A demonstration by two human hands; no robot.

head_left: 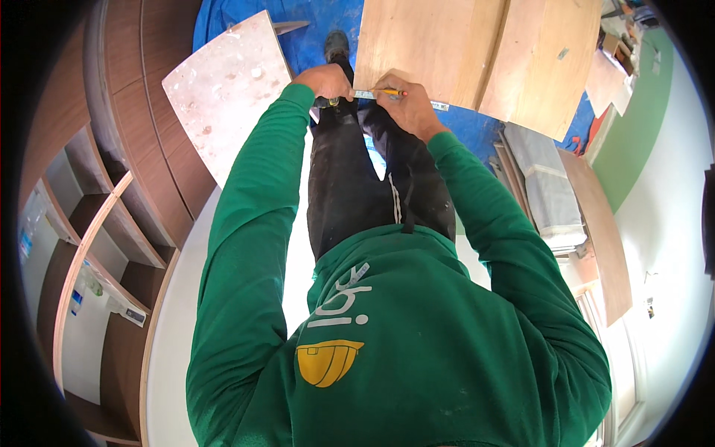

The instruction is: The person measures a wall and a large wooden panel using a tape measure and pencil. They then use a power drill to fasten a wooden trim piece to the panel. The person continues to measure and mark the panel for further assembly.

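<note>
My left hand [325, 80] is closed round a tape measure, whose dark and yellow case [328, 103] shows partly below the fingers. From there the pale tape blade [439, 106] runs right, along the near edge of a light wooden panel [424, 45]. Over the blade, my right hand [406, 104] pinches a yellow pencil [393, 92], which lies nearly level. Its fingers rest at the panel's edge and hide the blade's middle.
A stained pale board [227, 82] stands left of my left hand. Blue sheeting [320, 13] covers the floor. Open brown shelving [141, 283] lines the left side. Grey wrapped panels [547, 190] and a curved wooden sheet [599, 231] lean at the right.
</note>
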